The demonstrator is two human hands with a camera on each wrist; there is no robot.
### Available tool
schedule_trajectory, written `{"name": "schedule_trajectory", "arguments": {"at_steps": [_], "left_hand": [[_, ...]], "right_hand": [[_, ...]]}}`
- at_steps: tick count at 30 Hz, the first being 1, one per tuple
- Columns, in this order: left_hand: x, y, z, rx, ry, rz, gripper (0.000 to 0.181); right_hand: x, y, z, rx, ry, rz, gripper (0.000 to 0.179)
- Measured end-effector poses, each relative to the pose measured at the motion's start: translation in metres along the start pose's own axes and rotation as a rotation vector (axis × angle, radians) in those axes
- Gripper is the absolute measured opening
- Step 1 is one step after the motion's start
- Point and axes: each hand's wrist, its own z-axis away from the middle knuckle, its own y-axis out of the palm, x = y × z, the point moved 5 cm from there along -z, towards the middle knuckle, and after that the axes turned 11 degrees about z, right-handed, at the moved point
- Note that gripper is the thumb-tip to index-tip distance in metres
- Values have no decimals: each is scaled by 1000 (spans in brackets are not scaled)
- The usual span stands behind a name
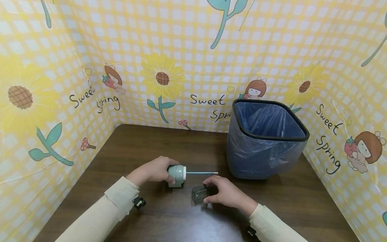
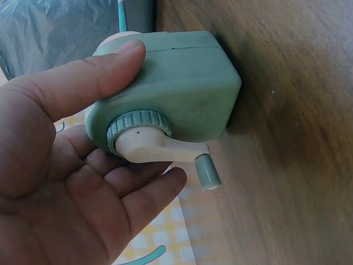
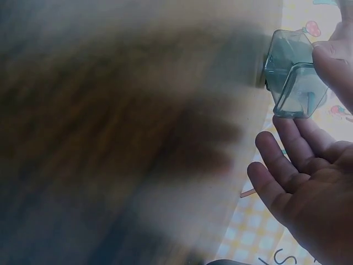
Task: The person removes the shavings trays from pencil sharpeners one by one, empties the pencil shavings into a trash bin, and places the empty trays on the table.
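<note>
My left hand [image 1: 155, 170] grips a green crank pencil sharpener [image 1: 174, 175], its thumb across the body in the left wrist view. The white crank arm [image 2: 168, 148] with its green knob sticks out on the side facing that wrist camera. A thin blue pencil [image 1: 201, 173] juts from the sharpener's white front, pointing right. In my right hand [image 1: 226, 194] is a see-through grey shavings box [image 1: 198, 195], apart from the sharpener and just above or on the table. The thumb presses the box in the right wrist view, with some other fingers spread below it.
A bin [image 1: 251, 158] with a black rim and a bluish plastic liner stands at the back right of the brown table [image 1: 145, 141]. Yellow checked cloth [image 1: 187, 50] with sunflowers walls off the back and both sides.
</note>
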Motion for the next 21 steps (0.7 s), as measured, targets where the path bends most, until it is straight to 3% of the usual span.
{"name": "schedule_trajectory", "arguments": {"at_steps": [21], "left_hand": [[-2,0,2,2,-14,9,66]], "right_hand": [[0,1,-1,33,28,37,55]]}}
